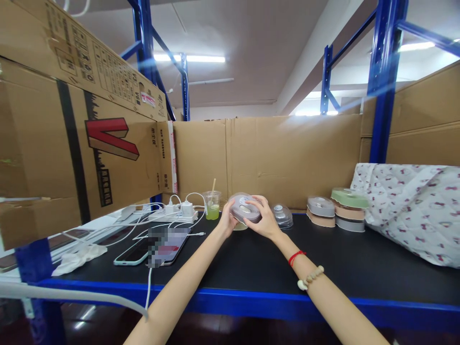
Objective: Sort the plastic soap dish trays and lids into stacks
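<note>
Above the black shelf top, my two hands hold a round, clear-lidded plastic case (247, 211) with greyish-purple contents and a label on its top. My left hand (227, 220) grips its left side, and my right hand (266, 219) is wrapped round the right side, fingers over the rim. Below the case a pale rounded edge (240, 226) shows, mostly hidden; I cannot tell what it belongs to. Just right of my right hand sits a clear domed plastic lid or case (283, 216) with a small label.
Two stacks of similar cases, one grey-topped (321, 207) and one green-topped (350, 198), stand beside a patterned white cloth (413, 211). On the left are a drink cup (212, 206), a power strip (173, 217) with cables, and two phones (136, 250). Cardboard (287, 158) walls the back.
</note>
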The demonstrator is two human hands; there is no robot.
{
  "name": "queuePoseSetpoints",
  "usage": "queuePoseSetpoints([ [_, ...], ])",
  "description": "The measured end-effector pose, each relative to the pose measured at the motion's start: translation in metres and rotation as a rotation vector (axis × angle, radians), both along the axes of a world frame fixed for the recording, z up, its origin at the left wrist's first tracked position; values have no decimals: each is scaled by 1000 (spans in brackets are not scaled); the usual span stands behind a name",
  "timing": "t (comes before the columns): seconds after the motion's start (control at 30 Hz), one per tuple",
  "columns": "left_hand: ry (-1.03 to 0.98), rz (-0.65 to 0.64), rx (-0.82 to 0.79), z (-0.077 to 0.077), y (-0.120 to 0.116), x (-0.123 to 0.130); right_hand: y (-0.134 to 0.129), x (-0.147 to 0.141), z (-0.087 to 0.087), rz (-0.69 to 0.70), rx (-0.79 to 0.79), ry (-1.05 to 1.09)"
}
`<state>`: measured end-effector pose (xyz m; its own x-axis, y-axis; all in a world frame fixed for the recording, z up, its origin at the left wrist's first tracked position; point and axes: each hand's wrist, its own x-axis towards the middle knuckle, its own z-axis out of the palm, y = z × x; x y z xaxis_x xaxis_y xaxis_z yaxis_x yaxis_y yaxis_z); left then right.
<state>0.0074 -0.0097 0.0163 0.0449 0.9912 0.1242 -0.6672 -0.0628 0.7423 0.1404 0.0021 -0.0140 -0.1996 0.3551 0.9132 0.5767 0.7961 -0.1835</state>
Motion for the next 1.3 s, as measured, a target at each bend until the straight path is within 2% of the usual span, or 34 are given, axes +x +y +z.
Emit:
queuePoseSetpoints([
  [0.23,-128,-13,-107,6,-2,-4,-1,10,8,-82,171,-233],
  [0.47,23,-62,-63,8,-3,-10,3,16,12,-121,222,-386],
  [0.6,126,6,-5,10,-3,-13,5,17,12,-219,322,-354],
  [0.7,189,58,-11,11,-1,-16,7,27,16,-302,379,-230],
  [0.87,199,122,-37,9,4,-19,12,66,25,-524,293,39],
  [1.0,204,115,-28,12,2,-16,16,110,27,-705,251,100],
  [1.17,245,56,31,14,-3,-9,23,164,15,-867,100,110],
  [1.3,265,-5,57,11,-2,-5,36,190,2,-951,-55,45],
])
